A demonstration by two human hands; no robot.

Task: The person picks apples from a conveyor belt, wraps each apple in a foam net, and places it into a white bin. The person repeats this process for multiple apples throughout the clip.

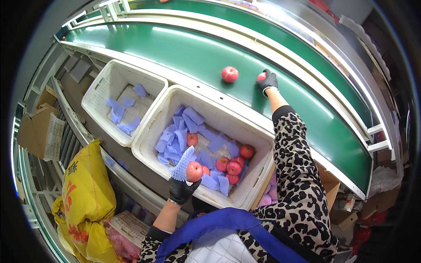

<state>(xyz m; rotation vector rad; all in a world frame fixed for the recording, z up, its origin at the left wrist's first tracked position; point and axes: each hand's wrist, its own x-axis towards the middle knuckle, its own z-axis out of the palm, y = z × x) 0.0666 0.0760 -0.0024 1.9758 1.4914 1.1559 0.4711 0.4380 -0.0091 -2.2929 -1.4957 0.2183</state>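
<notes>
My left hand (pixel 182 192), in a black glove, holds a red apple (pixel 194 171) and a blue foam net sleeve (pixel 181 166) over the near side of a white plastic crate (pixel 154 105). The sleeve rises to a point beside the apple. My right hand (pixel 269 81), also gloved in black, reaches across to the green conveyor belt (pixel 184 49) with its fingers around another apple (pixel 262 76), which the glove partly hides. Left of that hand, a red apple (pixel 230 74) sits alone on the belt. Inside the crate are several apples (pixel 234 167) and many flat blue foam sleeves (pixel 177 134).
A second white crate (pixel 92 98) with a few blue sleeves (pixel 115 111) adjoins on the left. A stuffed yellow sack (pixel 87 184) stands at lower left near a cardboard box (pixel 36 131). Pink foam nets (pixel 271 190) lie in a box under my right arm. A white rail (pixel 210 93) edges the belt.
</notes>
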